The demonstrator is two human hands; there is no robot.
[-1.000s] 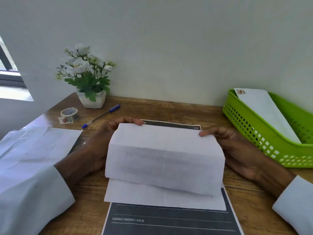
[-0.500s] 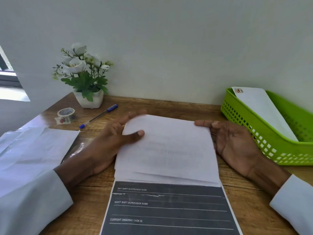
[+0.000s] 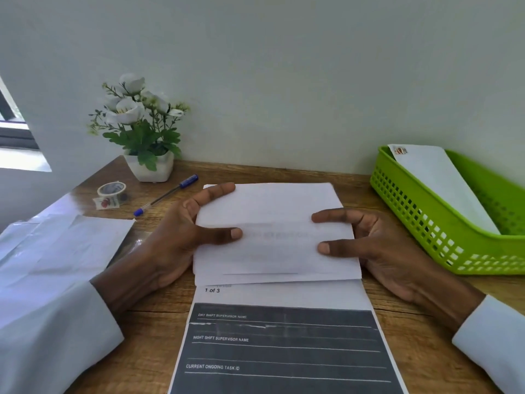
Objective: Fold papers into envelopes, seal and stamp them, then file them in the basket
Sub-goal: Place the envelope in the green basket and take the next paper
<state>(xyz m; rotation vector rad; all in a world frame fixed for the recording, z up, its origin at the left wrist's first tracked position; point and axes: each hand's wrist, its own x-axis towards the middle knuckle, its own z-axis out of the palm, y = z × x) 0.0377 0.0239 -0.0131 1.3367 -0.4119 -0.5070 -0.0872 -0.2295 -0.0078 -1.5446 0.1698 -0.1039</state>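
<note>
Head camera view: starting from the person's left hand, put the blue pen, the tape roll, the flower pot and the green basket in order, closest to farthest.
From the left hand:
1. Blue pen, just beyond the fingers, slightly left.
2. Tape roll, further left on the desk.
3. Flower pot, at the back by the wall; close to the tape roll's distance, so this pair is a near call.
4. Green basket, far right, past the right hand.

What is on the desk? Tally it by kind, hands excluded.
Paper items: 4 (folded paper, printed form, loose sheets, envelope)
Baskets: 1
Pens: 1
Tape rolls: 1
Stamps: 1
Plants: 1
Total: 9
</note>
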